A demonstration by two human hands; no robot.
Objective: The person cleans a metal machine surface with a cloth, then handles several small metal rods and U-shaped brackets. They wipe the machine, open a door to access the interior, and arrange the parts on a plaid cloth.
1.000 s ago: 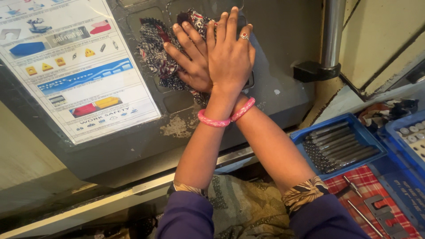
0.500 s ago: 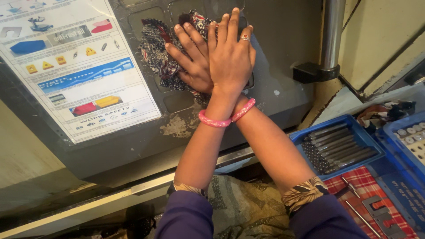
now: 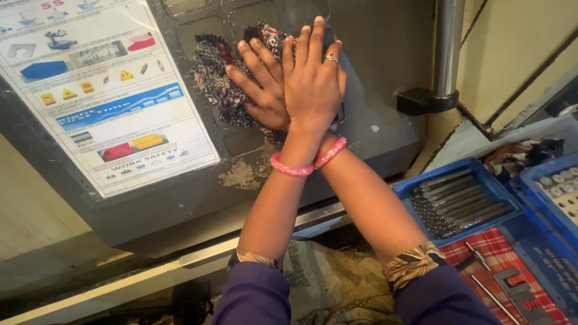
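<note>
Pressing flat against the cloth, both hands sit stacked at the upper centre of the frame. The right hand [image 3: 260, 96] lies underneath, open, fingers spread and pointing toward the upper left, palm down on the patterned cloth [image 3: 212, 78]. The left hand [image 3: 313, 81] lies open on top of it, fingers extended toward the top edge, with a ring on one finger and pink bangles [image 3: 304, 165] at the wrist. Neither hand is closed around anything; the cloth is held by downward pressure only.

Location: the cloth lies bunched on the grey machine panel [image 3: 373, 108], just right of the illustrated poster [image 3: 102, 90] and left of the metal post [image 3: 448, 48]. Part of it is hidden under the palms.

Handling judgement:
- Weight: likely light; a thin woven rag.
- Stiffness: soft and limp; it will fold and bunch rather than keep shape.
- Grip: not slippery in itself, but it can slide on the smooth panel, which looks worn and stained near its lower edge.
- Fragility: none apparent.
- Hold point: flat palm over the bunched centre, or a pinch at the loose folds on the left side.

Nearby: a blue tray [image 3: 415, 186] of metal rods [image 3: 463, 201] occupies the right of the frame, above a red checked mat [image 3: 518, 247].
</note>
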